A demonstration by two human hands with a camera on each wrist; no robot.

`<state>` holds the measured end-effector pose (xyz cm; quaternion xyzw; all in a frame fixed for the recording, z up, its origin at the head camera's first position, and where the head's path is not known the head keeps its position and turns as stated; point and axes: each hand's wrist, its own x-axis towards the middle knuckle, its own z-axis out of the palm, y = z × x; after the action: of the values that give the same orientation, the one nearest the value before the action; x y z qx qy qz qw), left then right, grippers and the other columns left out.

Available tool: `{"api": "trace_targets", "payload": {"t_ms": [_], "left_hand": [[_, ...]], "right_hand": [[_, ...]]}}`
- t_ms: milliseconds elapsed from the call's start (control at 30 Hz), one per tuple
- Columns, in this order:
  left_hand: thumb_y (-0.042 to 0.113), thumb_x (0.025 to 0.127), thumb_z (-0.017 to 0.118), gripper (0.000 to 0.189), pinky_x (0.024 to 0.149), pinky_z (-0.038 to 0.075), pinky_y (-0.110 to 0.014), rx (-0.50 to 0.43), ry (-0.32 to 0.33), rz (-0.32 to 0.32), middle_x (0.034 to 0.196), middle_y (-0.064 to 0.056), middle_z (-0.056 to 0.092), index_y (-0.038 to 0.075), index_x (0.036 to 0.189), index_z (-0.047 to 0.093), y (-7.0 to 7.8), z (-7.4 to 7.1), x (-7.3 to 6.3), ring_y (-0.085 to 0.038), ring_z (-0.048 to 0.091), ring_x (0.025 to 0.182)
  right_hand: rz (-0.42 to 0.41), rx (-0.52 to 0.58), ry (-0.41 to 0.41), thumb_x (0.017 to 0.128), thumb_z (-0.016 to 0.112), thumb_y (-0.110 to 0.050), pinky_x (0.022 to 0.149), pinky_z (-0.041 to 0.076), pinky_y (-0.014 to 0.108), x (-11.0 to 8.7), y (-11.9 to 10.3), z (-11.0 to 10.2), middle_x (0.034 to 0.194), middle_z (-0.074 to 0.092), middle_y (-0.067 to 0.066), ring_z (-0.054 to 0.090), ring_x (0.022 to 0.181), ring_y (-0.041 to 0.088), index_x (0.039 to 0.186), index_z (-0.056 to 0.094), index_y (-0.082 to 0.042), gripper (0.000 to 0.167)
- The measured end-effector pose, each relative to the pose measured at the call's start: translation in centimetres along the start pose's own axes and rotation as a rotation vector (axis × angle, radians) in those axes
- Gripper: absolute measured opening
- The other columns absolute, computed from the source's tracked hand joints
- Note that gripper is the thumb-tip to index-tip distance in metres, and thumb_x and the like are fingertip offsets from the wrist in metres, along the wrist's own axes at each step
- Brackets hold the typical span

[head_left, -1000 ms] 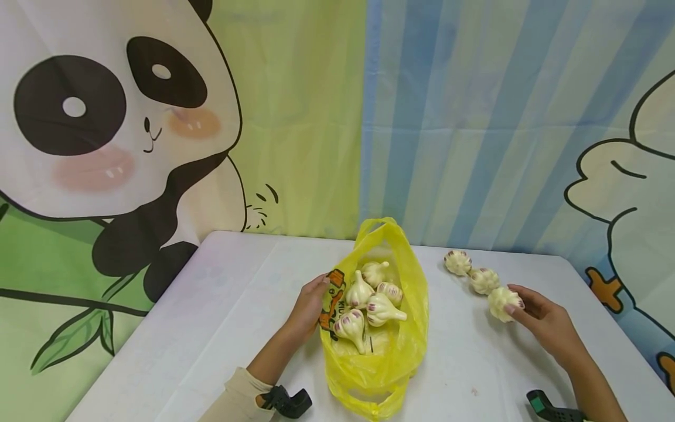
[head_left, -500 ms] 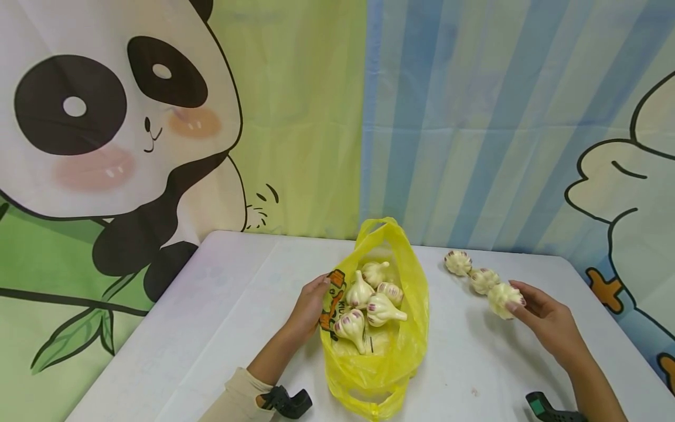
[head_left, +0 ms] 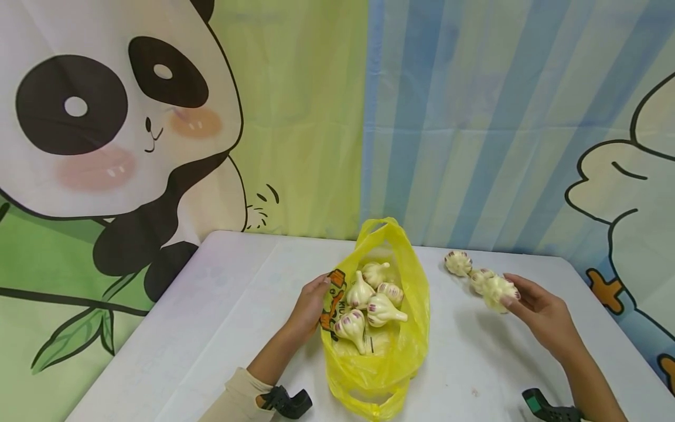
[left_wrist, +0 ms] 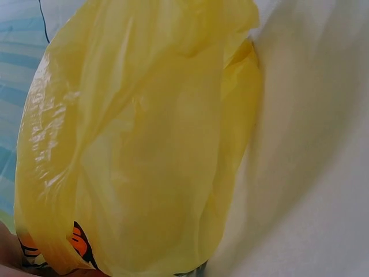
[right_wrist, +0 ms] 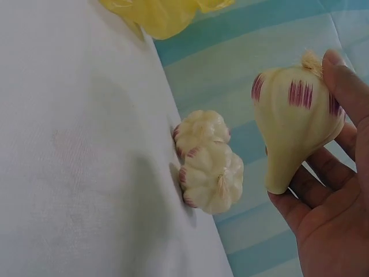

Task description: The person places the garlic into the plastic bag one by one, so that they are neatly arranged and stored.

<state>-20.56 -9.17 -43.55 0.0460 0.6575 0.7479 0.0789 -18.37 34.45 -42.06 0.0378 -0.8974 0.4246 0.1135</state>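
My right hand (head_left: 543, 313) holds a garlic bulb (head_left: 497, 293) between thumb and fingers, raised over the table; its shadow falls below. In the right wrist view this garlic bulb (right_wrist: 297, 115) has purple streaks and its stem points down toward the fingers. Two more garlic bulbs lie on the table beyond it; the far one (head_left: 457, 263) shows fully in the head view, the nearer one is partly covered. At the middle, my left hand (head_left: 307, 309) grips the left edge of a yellow plastic bag (head_left: 416, 328). Several garlic bulbs (head_left: 383, 309) lie inside the bag's open mouth.
A white-covered table (head_left: 237, 281) carries everything. A cartoon-printed cloth backdrop (head_left: 464, 117) stands right behind its far edge. The yellow bag's outside (left_wrist: 155, 144) fills most of the left wrist view. A dark wrist camera (head_left: 287, 403) sits on my left wrist.
My right hand has lifted the garlic bulb slightly up and leftward, so it covers more of the bulb behind it. My left hand and the bag stay put.
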Motion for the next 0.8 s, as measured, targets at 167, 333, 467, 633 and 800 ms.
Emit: {"api": "trace_targets", "payload": {"t_ms": [167, 333, 467, 633, 800], "left_hand": [[0.029, 0.107, 0.036, 0.048, 0.095, 0.045, -0.048, -0.012, 0.005, -0.007, 0.120, -0.022, 0.057, -0.003, 0.142, 0.043, 0.0, 0.0, 0.0, -0.038, 0.054, 0.111], [0.029, 0.107, 0.036, 0.049, 0.096, 0.045, -0.048, -0.007, 0.004, 0.000, 0.123, -0.022, 0.057, -0.003, 0.143, 0.042, 0.0, 0.0, -0.1, -0.037, 0.055, 0.113], [0.028, 0.107, 0.034, 0.048, 0.096, 0.045, -0.049, -0.021, -0.010, 0.009, 0.125, -0.025, 0.056, -0.004, 0.142, 0.043, -0.2, -0.1, 0.0, -0.037, 0.055, 0.113], [0.030, 0.107, 0.034, 0.048, 0.093, 0.047, -0.048, -0.021, -0.012, 0.005, 0.122, -0.026, 0.056, -0.003, 0.141, 0.044, -0.2, -0.1, 0.1, -0.036, 0.056, 0.108], [0.031, 0.107, 0.034, 0.048, 0.091, 0.047, -0.047, -0.020, -0.014, 0.001, 0.119, -0.025, 0.056, -0.002, 0.142, 0.044, -0.1, 0.0, 0.0, -0.036, 0.056, 0.106]], "right_hand": [[-0.009, -0.010, 0.002, 0.096, 0.063, -0.034, 0.075, 0.047, 0.010, 0.4, -0.9, 0.0, 0.144, 0.042, 0.026, 0.050, 0.126, 0.035, 0.145, 0.044, -0.003, 0.061], [-0.050, 0.004, 0.013, 0.096, 0.064, -0.031, 0.076, 0.047, 0.010, 0.5, -2.0, 0.3, 0.142, 0.046, 0.025, 0.053, 0.124, 0.028, 0.143, 0.047, -0.003, 0.058], [-0.115, 0.041, 0.013, 0.096, 0.065, -0.025, 0.077, 0.047, 0.011, 0.5, -2.6, 0.5, 0.140, 0.049, 0.020, 0.050, 0.113, -0.007, 0.142, 0.049, -0.004, 0.053], [-0.148, 0.071, -0.005, 0.096, 0.065, -0.020, 0.077, 0.047, 0.011, 0.5, -3.0, 0.6, 0.139, 0.049, 0.020, 0.046, 0.110, -0.014, 0.142, 0.049, -0.003, 0.052], [-0.165, 0.071, -0.020, 0.095, 0.066, -0.018, 0.076, 0.048, 0.011, 0.6, -3.2, 0.8, 0.138, 0.050, 0.015, 0.045, 0.109, -0.015, 0.141, 0.049, -0.002, 0.052]]}}
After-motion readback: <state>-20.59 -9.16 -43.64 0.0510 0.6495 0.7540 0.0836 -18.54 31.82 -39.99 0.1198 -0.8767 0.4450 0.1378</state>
